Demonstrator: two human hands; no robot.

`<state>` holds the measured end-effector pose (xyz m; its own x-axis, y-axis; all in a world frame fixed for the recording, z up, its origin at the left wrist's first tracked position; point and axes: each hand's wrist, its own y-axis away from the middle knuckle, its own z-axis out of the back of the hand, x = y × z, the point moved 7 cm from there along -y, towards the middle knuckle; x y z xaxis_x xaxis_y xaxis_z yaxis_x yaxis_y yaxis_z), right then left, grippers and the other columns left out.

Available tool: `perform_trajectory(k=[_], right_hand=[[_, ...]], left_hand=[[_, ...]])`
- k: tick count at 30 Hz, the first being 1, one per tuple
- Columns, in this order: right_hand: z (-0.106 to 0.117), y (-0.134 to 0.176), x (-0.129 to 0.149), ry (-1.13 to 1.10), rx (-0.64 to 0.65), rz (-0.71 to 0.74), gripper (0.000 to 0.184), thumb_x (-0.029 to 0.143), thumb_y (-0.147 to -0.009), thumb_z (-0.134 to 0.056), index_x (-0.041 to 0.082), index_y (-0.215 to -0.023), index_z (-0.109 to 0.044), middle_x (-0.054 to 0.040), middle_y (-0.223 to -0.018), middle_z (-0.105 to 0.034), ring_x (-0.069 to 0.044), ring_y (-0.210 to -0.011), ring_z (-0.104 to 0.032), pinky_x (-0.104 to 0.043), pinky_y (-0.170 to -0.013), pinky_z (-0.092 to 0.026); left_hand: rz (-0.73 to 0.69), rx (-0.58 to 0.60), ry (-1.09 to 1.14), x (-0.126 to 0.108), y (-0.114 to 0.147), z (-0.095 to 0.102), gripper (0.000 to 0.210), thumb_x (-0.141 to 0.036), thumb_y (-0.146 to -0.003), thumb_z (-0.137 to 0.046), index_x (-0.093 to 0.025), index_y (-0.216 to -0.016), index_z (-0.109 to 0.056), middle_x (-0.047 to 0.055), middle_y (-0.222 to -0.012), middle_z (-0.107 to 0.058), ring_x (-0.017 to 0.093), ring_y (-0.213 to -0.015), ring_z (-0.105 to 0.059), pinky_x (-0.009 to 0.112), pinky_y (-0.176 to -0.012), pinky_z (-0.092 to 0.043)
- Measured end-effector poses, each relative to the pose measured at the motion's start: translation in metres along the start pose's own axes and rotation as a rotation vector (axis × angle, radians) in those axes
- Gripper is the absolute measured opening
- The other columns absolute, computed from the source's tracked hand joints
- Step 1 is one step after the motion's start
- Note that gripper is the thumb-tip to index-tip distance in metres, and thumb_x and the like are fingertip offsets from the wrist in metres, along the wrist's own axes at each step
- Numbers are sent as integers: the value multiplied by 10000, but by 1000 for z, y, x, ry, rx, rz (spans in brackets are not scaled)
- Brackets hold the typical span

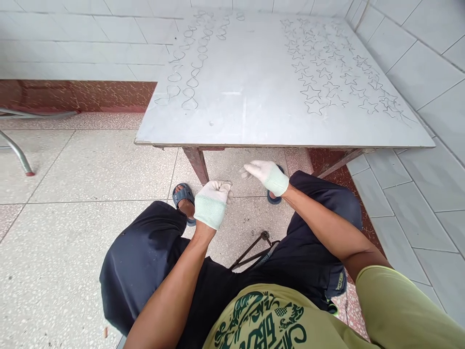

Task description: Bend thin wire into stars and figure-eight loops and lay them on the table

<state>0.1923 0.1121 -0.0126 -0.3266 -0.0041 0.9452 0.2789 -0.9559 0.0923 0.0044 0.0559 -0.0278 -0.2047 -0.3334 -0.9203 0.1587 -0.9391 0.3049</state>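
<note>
My left hand (213, 196), in a white glove with a pale green cuff, is closed in front of the table's near edge. A thin bent wire (225, 182) shows at its fingertips; most of it is hidden by the hand. To the right and slightly farther forward is my right hand (264, 173), gloved the same way. Its fingers stretch toward the left hand, slightly blurred, and I see nothing held in them. On the white tabletop (250, 116) lie rows of star-shaped wire pieces (315, 106) at right and looped wire pieces (189, 98) at left.
A wooden table leg (196, 164) stands just beyond my left hand. Tiled walls (414, 53) border the table at the back and right. A metal chair leg (18, 152) is at far left. Below my hands, a dark folding frame (250, 252) stands between my legs.
</note>
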Motion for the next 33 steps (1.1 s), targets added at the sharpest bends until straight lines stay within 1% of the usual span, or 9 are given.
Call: perform_trajectory(k=[3,5,8,11,14,20,26,30,33], right_hand=[[18,13,7,267,-273,13,562,562,-1087,-471,181,-779,-747,-62,-776,-762,-179,-718,-678,-324,-753,-477],[17,28,29,617,-399,163,660,586,-1092,-464,184,-619,-686,-78,-688,-701,-190,-703,-628,-345,-730,-409],[-17,42,53,1007,-184,378,680,625,-1085,-483,180,-642,-744,-101,-644,-691,-228,-754,-636,-378,-736,-344],[-42,47,58,1174,-45,394,644,643,-1103,-443,164,-901,-822,-130,-764,-757,-259,-834,-681,-387,-742,-329],[-55,45,50,1223,28,330,553,573,-1126,-441,148,-1081,-793,-145,-888,-782,-276,-917,-711,-390,-762,-341],[-60,46,36,1214,36,318,458,380,-1165,-349,157,-1072,-738,-132,-929,-764,-277,-961,-717,-410,-790,-353],[-61,44,29,1249,95,354,277,157,-1067,-470,140,-1150,-734,-139,-956,-753,-289,-980,-706,-416,-810,-381],[-61,42,31,1211,117,360,228,140,-1016,-556,127,-1119,-760,-136,-888,-750,-280,-944,-706,-400,-805,-382],[-53,44,40,1133,58,339,254,230,-1059,-561,145,-1080,-799,-122,-846,-752,-255,-895,-690,-382,-822,-388]], left_hand=[[-19,-62,44,-4,1,8,163,-325,-899,-643,-200,-797,-628,-18,-602,-655,119,-489,-550,244,-521,-403],[-37,-97,60,-7,2,12,178,-344,-887,-670,-201,-787,-634,-15,-600,-654,126,-496,-555,252,-530,-412],[-54,-108,57,-7,3,12,202,-336,-895,-641,-209,-739,-625,-15,-562,-627,135,-490,-543,266,-531,-400],[-93,-127,-6,-5,2,11,242,-341,-896,-626,-221,-687,-606,-21,-521,-588,143,-496,-528,280,-558,-399],[-103,-144,-80,2,-2,11,255,-383,-898,-631,-224,-699,-618,-15,-548,-610,155,-525,-546,291,-594,-413],[-112,-110,-169,12,-3,4,241,-387,-903,-606,-221,-736,-656,19,-683,-712,175,-626,-613,294,-640,-430],[-126,-141,-294,11,-1,5,262,-408,-895,-603,-243,-693,-627,1,-596,-629,181,-566,-545,311,-603,-371],[-113,-123,-303,11,-3,8,222,-377,-863,-639,-245,-685,-628,-3,-579,-604,183,-560,-534,311,-592,-360],[-106,-113,-271,9,-3,11,225,-369,-855,-654,-240,-672,-625,-3,-579,-606,175,-556,-535,305,-585,-364]])
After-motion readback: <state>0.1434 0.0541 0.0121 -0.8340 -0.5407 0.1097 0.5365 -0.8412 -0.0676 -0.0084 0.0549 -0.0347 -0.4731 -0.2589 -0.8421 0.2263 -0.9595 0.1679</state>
